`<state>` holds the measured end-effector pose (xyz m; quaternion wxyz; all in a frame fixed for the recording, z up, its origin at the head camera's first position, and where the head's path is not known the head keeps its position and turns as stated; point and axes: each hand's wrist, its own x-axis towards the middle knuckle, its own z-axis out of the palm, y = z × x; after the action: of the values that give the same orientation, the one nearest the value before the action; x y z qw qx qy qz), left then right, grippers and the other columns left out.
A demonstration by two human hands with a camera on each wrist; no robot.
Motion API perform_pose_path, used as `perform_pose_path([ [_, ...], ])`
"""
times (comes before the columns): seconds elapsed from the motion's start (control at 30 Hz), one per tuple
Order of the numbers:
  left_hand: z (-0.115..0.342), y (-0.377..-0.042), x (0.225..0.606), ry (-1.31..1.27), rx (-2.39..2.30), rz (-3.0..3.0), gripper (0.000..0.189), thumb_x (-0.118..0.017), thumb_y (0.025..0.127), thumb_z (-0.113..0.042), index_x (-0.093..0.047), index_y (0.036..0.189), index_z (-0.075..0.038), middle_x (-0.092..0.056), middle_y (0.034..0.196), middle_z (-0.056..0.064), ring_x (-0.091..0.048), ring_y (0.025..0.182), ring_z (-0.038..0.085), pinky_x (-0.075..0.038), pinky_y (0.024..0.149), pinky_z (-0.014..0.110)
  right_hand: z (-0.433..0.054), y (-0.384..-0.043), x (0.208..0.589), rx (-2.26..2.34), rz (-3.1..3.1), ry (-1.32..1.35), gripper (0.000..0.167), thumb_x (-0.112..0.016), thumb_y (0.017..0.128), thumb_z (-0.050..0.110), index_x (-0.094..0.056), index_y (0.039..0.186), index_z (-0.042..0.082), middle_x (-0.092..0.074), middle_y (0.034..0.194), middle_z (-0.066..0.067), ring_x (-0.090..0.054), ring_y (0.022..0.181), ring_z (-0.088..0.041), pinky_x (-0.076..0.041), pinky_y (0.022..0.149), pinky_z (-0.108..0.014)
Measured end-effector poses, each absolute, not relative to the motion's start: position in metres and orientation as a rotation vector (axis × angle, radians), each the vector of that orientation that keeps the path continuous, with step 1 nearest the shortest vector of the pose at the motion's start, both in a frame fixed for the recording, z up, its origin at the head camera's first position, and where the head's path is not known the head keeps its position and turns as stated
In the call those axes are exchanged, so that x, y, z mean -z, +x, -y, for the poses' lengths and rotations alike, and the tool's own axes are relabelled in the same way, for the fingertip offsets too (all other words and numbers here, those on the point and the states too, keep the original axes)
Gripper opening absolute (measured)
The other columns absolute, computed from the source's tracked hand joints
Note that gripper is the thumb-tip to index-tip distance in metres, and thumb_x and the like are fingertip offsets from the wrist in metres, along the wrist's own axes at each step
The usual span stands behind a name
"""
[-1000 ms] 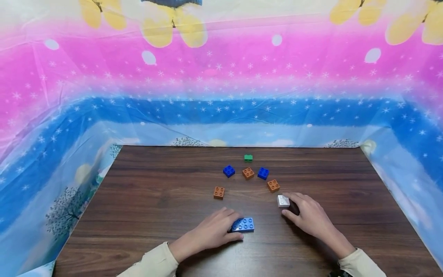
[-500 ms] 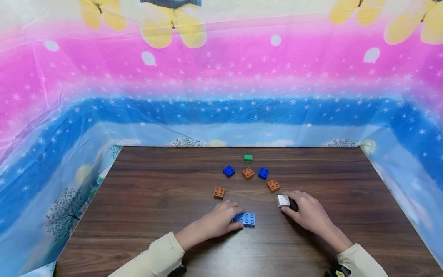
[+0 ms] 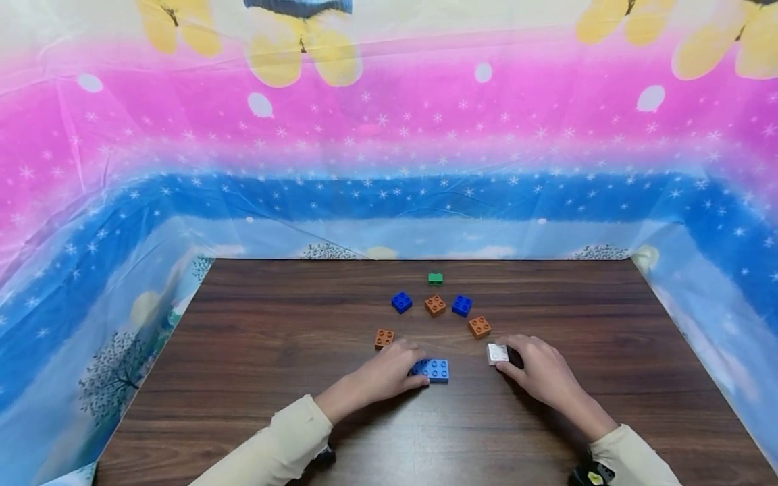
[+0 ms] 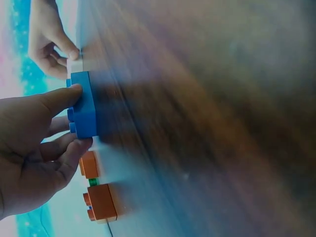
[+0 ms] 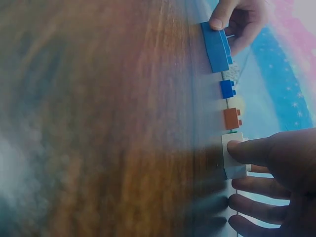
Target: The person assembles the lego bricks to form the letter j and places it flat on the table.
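My left hand (image 3: 385, 370) grips the left end of a long light-blue toy brick (image 3: 439, 370); in the left wrist view the thumb lies on the near face of the light-blue brick (image 4: 87, 111), with fingers round its far side and end. To the right, my right hand (image 3: 541, 368) pinches a small white brick (image 3: 497, 354) by its right side. The right wrist view has my thumb against the face of the white brick (image 5: 233, 157), while the other fingers are spread. Just behind the left hand is an orange brick (image 3: 383, 338), partly covered by its fingers.
Farther back on the dark wooden table (image 3: 273, 324) sit a blue brick (image 3: 402, 302), an orange brick (image 3: 435, 306), another blue brick (image 3: 462, 306) and a green brick (image 3: 435, 278). One more orange brick (image 3: 479, 327) lies behind the white one. A patterned cloth (image 3: 389, 196) surrounds the table.
My left hand has slid the light-blue brick away from me and slightly right, and its fingers now overlap the left orange brick. The right hand and white brick have hardly moved.
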<state>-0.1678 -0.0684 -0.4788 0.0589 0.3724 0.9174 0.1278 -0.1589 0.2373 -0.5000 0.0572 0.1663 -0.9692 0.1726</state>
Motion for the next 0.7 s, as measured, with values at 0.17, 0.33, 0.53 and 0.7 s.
perform_pose_path([
  [0.17, 0.070, -0.175, 0.478, 1.113, -0.433, -2.773, 0.046, -0.071, 0.098, -0.032, -0.066, 0.134, -0.004, -0.069, 0.129, 0.011, -0.063, 0.118, 0.025, -0.050, 0.101, 0.039, -0.237, -0.159, 0.500, -0.520, 2.944, 0.500, 0.040, -0.083, 0.087, 0.025, -0.073, 0.121, 0.007, -0.073, 0.115, -0.013, -0.069, 0.098, -0.032, -0.055, 0.076, -0.052],
  [0.33, 0.072, -0.183, 0.479, 1.108, -0.489, -2.762, 0.044, -0.072, 0.098, -0.031, -0.066, 0.133, -0.004, -0.070, 0.124, 0.009, -0.065, 0.110, 0.021, -0.053, 0.093, 0.035, -0.237, -0.159, 0.499, -0.528, 2.930, 0.499, 0.041, -0.084, 0.087, 0.025, -0.072, 0.121, 0.004, -0.073, 0.114, -0.015, -0.069, 0.099, -0.032, -0.055, 0.078, -0.052],
  [0.53, 0.072, -0.188, 0.478, 1.115, -0.482, -2.778, 0.042, -0.072, 0.097, -0.031, -0.069, 0.128, -0.003, -0.072, 0.115, 0.008, -0.065, 0.103, 0.019, -0.053, 0.089, 0.032, -0.235, -0.159, 0.496, -0.547, 2.892, 0.506, 0.043, -0.083, 0.087, 0.026, -0.072, 0.121, 0.004, -0.073, 0.114, -0.015, -0.070, 0.102, -0.033, -0.055, 0.082, -0.053],
  [0.7, 0.071, -0.190, 0.476, 1.110, -0.474, -2.782, 0.042, -0.072, 0.097, -0.031, -0.069, 0.128, -0.003, -0.072, 0.115, 0.008, -0.065, 0.102, 0.019, -0.054, 0.088, 0.032, -0.227, -0.159, 0.487, -0.608, 2.848, 0.540, 0.039, -0.084, 0.086, 0.025, -0.073, 0.120, 0.007, -0.074, 0.114, -0.012, -0.071, 0.100, -0.029, -0.056, 0.080, -0.050],
])
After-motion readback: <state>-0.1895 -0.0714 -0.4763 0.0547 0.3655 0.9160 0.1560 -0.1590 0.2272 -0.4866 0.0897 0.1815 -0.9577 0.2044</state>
